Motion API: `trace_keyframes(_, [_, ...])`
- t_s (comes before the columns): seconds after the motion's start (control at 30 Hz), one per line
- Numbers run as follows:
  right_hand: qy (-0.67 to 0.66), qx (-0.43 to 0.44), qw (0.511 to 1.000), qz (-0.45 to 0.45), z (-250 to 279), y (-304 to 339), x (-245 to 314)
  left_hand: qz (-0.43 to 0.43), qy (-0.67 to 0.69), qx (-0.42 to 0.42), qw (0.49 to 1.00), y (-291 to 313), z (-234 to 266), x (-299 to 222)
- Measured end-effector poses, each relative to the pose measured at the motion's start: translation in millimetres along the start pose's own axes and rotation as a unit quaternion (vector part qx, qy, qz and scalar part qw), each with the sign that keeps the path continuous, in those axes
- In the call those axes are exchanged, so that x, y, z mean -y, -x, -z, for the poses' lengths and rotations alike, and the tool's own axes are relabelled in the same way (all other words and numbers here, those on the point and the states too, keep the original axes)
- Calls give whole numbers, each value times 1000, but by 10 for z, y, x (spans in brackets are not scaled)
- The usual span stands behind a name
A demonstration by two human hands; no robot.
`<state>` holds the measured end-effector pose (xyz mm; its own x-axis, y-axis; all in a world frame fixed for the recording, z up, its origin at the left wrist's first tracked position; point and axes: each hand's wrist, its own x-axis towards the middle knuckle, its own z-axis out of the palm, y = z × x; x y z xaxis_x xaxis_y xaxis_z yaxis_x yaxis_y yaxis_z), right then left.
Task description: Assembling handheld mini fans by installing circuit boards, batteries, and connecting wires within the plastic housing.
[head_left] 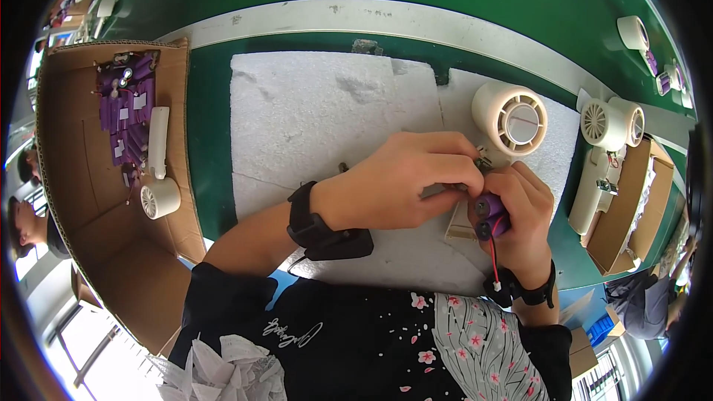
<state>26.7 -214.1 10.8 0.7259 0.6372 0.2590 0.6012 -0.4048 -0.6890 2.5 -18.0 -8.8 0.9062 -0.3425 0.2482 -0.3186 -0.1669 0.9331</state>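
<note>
My right hand (518,212) is wrapped round a purple battery pack (488,215), its cell ends toward me. A red and black wire with a small white plug (497,285) hangs from the pack. My left hand (405,182) reaches across from the left, thumb and fingers pinched beside the right fingertips. Between the fingertips a small metallic part (483,157) shows, too hidden to name. Just beyond the hands sits a cream round fan head (511,119) with a ringed grille. Under my hands lies part of a cream plastic shell (462,232), mostly covered.
White foam sheets (319,104) cover the green bench. At the left, a cardboard box (82,178) holds several purple battery packs (126,115) and a cream fan (160,198). On the right stand more fan units (605,125) and a smaller box (631,212). A black object (340,245) is by my left wrist.
</note>
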Motion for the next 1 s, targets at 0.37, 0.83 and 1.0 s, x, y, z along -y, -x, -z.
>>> trace_keyframes(0.37, [-176, -109, 978, -34, 133, 107, -88, 39, 18, 2, 999, -26, 90, -54])
trace_keyframes(0.83, [-223, -5, 960, -171, 219, 71, 4, 82, 128, 36, 988, -19, 122, -33])
trace_keyframes(1.0, [-57, 64, 996, 23, 228, -63, -23, 94, 140, 49, 984, -21, 147, -20])
